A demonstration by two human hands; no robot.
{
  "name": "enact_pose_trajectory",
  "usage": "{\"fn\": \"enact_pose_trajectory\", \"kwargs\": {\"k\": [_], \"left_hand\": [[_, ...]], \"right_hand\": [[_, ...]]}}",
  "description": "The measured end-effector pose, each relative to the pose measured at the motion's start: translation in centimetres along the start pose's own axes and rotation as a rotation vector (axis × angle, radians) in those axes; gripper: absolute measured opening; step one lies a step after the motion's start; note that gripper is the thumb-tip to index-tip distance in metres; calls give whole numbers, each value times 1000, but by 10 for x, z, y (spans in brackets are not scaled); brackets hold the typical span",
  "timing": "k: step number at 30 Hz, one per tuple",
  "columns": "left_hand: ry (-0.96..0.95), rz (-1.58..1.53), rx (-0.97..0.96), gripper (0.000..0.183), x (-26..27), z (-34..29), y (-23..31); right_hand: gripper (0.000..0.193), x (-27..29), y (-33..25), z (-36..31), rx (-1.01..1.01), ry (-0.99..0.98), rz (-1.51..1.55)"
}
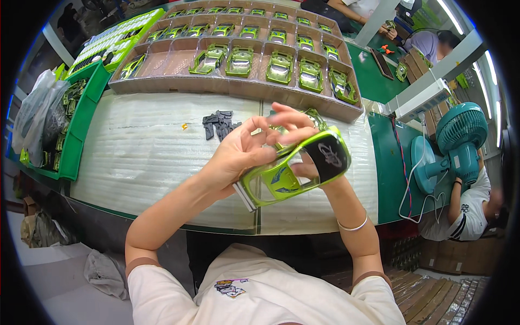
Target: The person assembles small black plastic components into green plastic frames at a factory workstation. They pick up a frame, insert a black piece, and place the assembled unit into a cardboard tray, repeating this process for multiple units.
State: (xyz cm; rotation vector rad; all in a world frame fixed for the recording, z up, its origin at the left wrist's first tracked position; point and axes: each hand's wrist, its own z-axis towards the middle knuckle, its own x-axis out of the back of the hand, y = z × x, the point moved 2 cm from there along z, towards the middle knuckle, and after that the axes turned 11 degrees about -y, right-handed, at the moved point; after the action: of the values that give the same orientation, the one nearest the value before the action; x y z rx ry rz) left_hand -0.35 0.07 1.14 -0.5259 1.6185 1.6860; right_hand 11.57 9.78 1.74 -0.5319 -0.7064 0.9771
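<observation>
A bright green toy car body shell [284,177] with a black panel is held tilted above the table, in front of my chest. My left hand [238,154] is at its left end, thumb and fingers closed at its upper edge. My right hand [295,122] grips it from behind, with fingers bent over the upper edge and one finger showing through an opening. What lies between my left fingertips is too blurred to make out. Just beyond my hands is a pile of small dark grey plastic parts [219,125]. A tiny orange piece [184,127] lies to their left.
A divided cardboard tray [227,84] of green car shells spans the far side. At left stand a green bin [81,138] with plastic bags and a green rack [116,43] of parts. A teal fan [460,135] and cables are at right. Other people sit at far right.
</observation>
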Motion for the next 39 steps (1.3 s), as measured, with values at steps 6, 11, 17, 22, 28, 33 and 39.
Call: {"fn": "enact_pose_trajectory", "kwargs": {"k": [6,11,17,22,28,33,39], "left_hand": [[-97,3,-43,38,2,1,-3],[-105,13,-39,34,1,-1,-4],[-68,-32,-111,22,-1,-4,-3],[-138,-84,-65,22,-6,-4,-4],[-115,17,-109,23,-1,-6,-9],[-90,-35,-127,26,-7,-5,-4],[-86,47,-138,33,-7,-5,-6]], "right_hand": [[18,-2,-2,-3,-15,117,-70],[18,1,-5,-5,-38,3,-111],[24,-5,-8,-3,19,33,-141],[26,-12,-3,-4,74,70,-69],[24,-15,-5,-2,50,61,-58],[22,-15,7,-5,77,94,-20],[22,-10,5,-5,66,3,-44]]}}
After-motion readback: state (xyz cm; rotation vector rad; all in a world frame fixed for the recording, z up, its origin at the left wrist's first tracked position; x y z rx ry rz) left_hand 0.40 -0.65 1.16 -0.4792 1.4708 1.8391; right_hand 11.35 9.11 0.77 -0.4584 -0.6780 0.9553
